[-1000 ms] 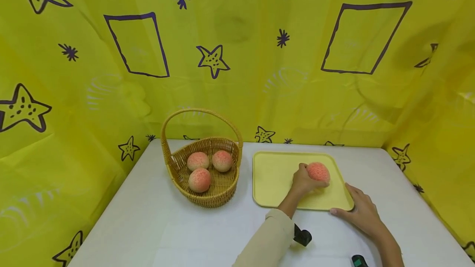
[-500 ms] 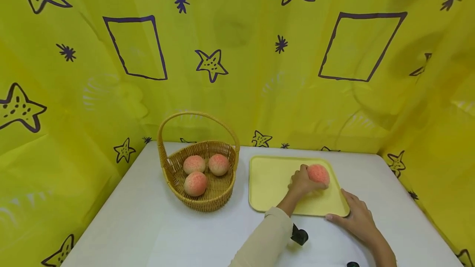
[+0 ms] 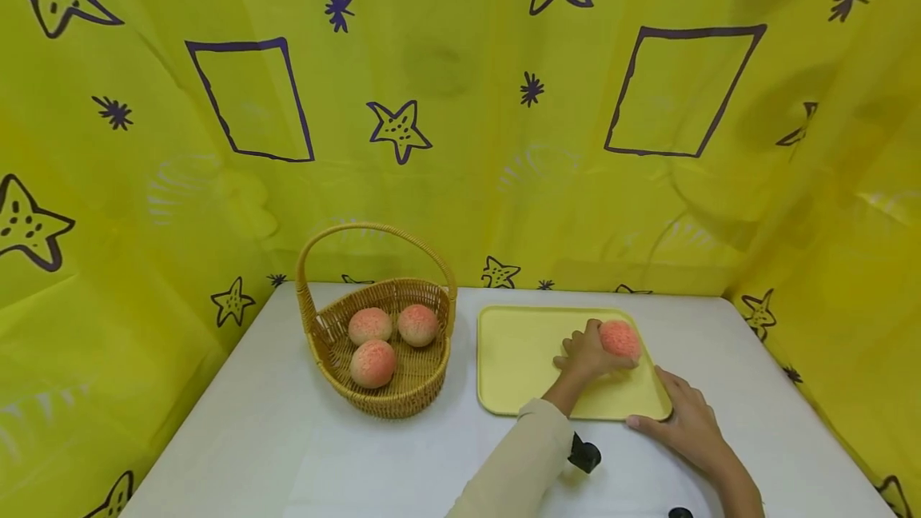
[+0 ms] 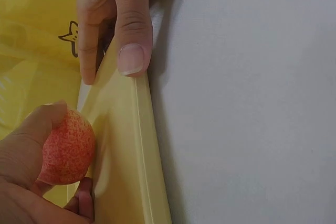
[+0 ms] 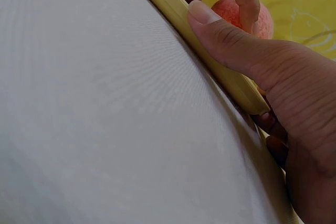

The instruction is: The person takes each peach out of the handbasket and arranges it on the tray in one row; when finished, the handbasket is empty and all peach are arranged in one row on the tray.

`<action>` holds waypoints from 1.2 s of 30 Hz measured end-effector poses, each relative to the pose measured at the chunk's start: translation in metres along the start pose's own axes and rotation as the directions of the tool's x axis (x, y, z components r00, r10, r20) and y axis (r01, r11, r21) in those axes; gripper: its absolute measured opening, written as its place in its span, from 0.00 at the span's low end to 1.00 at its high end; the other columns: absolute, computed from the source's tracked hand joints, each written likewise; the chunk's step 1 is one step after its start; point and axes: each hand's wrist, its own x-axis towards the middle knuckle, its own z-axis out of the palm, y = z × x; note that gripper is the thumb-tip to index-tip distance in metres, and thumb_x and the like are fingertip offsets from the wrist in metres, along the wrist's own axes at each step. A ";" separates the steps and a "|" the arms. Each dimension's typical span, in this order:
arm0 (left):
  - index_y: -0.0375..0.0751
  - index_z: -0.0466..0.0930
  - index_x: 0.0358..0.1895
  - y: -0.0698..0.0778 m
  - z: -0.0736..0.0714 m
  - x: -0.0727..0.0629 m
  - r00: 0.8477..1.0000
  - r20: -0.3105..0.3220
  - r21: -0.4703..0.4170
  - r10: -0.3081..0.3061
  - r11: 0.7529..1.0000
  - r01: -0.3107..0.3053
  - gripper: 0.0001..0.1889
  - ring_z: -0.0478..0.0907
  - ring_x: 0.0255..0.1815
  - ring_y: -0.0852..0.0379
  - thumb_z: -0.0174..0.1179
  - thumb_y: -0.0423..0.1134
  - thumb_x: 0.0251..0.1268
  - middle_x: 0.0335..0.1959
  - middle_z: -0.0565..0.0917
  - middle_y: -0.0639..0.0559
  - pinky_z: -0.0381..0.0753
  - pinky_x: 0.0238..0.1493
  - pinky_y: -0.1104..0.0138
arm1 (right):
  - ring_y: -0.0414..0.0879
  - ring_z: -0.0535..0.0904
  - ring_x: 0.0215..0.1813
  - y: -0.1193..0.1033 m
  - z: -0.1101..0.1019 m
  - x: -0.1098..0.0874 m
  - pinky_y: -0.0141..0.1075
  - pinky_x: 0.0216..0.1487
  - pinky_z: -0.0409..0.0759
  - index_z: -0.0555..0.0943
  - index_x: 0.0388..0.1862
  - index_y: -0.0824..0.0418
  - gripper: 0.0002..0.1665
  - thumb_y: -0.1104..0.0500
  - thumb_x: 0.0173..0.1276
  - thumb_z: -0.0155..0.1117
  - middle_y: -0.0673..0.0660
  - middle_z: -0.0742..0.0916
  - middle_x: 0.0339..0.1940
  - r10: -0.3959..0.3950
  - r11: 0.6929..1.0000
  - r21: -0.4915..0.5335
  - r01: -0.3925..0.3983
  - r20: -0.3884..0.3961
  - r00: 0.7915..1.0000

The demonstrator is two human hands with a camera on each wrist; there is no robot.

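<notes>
My left hand (image 3: 590, 354) reaches over the yellow tray (image 3: 514, 366) and holds a round pink-and-cream peach (image 3: 620, 340) between thumb and fingers. In the left wrist view the thumb lies over the near side of the peach (image 4: 68, 150), close above the tray's surface. At the tray's near right corner, my right hand (image 3: 691, 422) grips the rim. The right wrist view has that thumb (image 5: 226, 38) on the rim and the other fingers partly hidden below it. To the left stands a wicker basket (image 3: 392, 406) with three similar peaches (image 3: 373, 364) inside.
The white table (image 3: 360, 474) has a yellow patterned cloth (image 3: 460, 198) behind it and at both sides. The basket's tall handle (image 3: 374, 227) arches above its opening. A black device part (image 3: 586, 456) sticks out by the left sleeve (image 3: 514, 462).
The head view has shifted slightly, so the whole scene sits a little further left and lower. Both hands keep their places on the peach and the tray.
</notes>
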 end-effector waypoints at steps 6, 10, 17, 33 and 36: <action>0.60 0.73 0.58 0.000 0.001 0.000 1.000 -0.011 0.008 0.013 1.000 -0.012 0.38 0.68 0.49 0.51 0.79 0.54 0.36 0.43 0.76 0.52 0.63 0.48 0.51 | 0.73 0.62 0.64 -0.002 0.001 0.002 0.68 0.56 0.60 0.55 0.75 0.72 0.63 0.38 0.55 0.72 0.77 0.66 0.69 -0.015 1.000 0.004 0.015 -0.008 1.000; 0.60 0.73 0.58 0.000 0.004 0.001 0.999 -0.032 0.025 0.019 1.000 -0.018 0.39 0.68 0.48 0.51 0.79 0.56 0.36 0.43 0.76 0.52 0.63 0.47 0.53 | 0.73 0.62 0.64 -0.002 0.002 0.003 0.69 0.56 0.60 0.54 0.75 0.72 0.63 0.38 0.54 0.72 0.77 0.66 0.69 -0.017 1.000 0.003 0.017 -0.005 1.000; 0.62 0.74 0.57 0.000 0.009 0.002 0.998 -0.064 0.070 0.027 0.997 -0.023 0.39 0.68 0.47 0.52 0.79 0.59 0.35 0.42 0.77 0.53 0.62 0.46 0.53 | 0.73 0.62 0.64 -0.002 0.004 0.001 0.68 0.55 0.60 0.55 0.75 0.70 0.62 0.39 0.54 0.73 0.76 0.66 0.69 -0.035 0.999 0.015 0.036 -0.027 0.999; 0.59 0.75 0.58 -0.001 0.009 0.002 0.995 -0.080 0.078 0.059 0.996 -0.053 0.40 0.69 0.47 0.54 0.77 0.63 0.35 0.44 0.78 0.53 0.62 0.45 0.55 | 0.73 0.62 0.64 -0.002 0.001 0.002 0.69 0.55 0.60 0.54 0.75 0.71 0.63 0.38 0.55 0.72 0.76 0.66 0.69 -0.023 1.000 0.002 0.023 -0.006 1.000; 0.58 0.75 0.58 0.000 0.009 0.002 0.995 -0.073 0.072 0.066 0.996 -0.061 0.40 0.69 0.47 0.54 0.78 0.63 0.35 0.44 0.78 0.54 0.62 0.45 0.55 | 0.74 0.61 0.64 0.000 -0.001 0.002 0.69 0.54 0.60 0.54 0.76 0.70 0.63 0.38 0.55 0.72 0.77 0.66 0.68 -0.025 1.000 -0.007 0.024 -0.011 1.000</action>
